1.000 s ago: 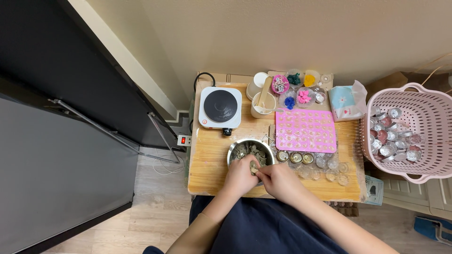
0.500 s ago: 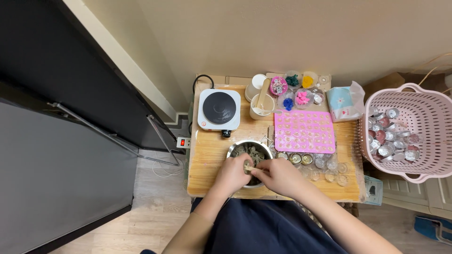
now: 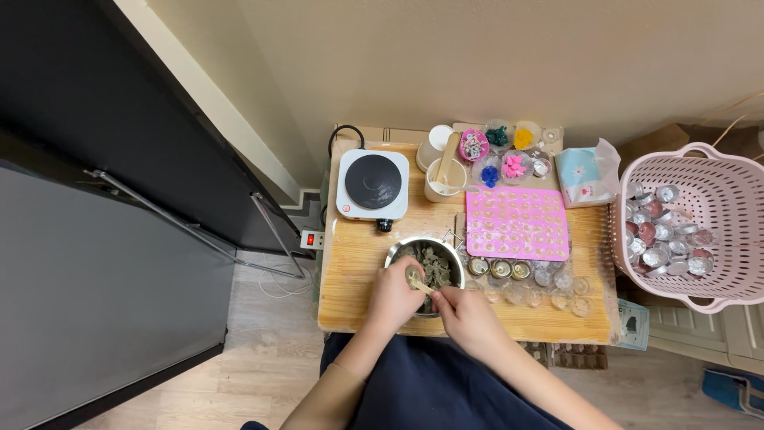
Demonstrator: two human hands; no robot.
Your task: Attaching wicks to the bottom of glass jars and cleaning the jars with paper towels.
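Steel bowl (image 3: 424,263) under both hands | right hand (image 3: 468,316) fingers grasp wooden spoon (image 3: 417,279) | left hand (image 3: 393,296) fingers clenched on rim | pink mould (image 3: 517,223), hotplate (image 3: 373,182) behind

steel bowl (image 3: 446,253) of greenish chunks, wooden spoon (image 3: 415,279) inside

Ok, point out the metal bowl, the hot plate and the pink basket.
metal bowl (image 3: 398,253): head view, on its left rim.
hot plate (image 3: 373,182): head view, on its black disc.
pink basket (image 3: 716,187): head view, on its inner wall.

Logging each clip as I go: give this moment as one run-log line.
left hand: on rim of metal bowl | right hand: grip on small wooden spoon over bowl | pink mould: beside bowl
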